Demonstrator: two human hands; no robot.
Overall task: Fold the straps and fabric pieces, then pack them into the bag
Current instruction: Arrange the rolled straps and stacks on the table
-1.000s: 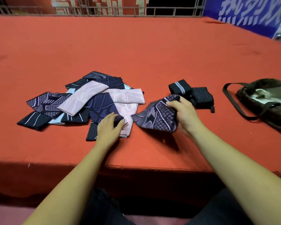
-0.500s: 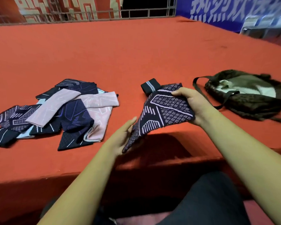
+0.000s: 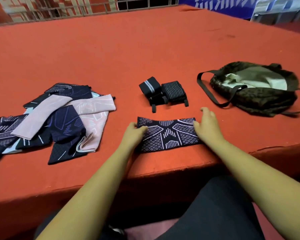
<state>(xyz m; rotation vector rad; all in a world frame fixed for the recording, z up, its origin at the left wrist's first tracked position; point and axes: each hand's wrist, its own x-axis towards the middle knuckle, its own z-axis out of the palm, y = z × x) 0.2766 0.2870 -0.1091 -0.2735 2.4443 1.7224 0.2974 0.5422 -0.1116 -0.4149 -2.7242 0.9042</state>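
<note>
A dark purple fabric piece (image 3: pixel 168 134) with a pale geometric pattern lies flat near the front edge of the red table (image 3: pixel 145 49). My left hand (image 3: pixel 134 134) pinches its left end. My right hand (image 3: pixel 207 126) rests on its right end with loose fingers and the thumb lifted. Just behind it sit two folded black straps (image 3: pixel 163 92), side by side. A dark olive bag (image 3: pixel 260 94) lies open at the right, its pale lining showing and its handles spread on the table. To the left lies a loose pile of fabric pieces (image 3: pixel 59 118) in navy, pink and purple.
The table's front edge runs close under my forearms, and my lap is below it. A metal railing (image 3: pixel 93 7) and a blue banner (image 3: pixel 223 4) stand behind the table.
The patterned piece went from hanging in my right hand to lying flat near the front edge. My left hand came off the pile and took its left end.
</note>
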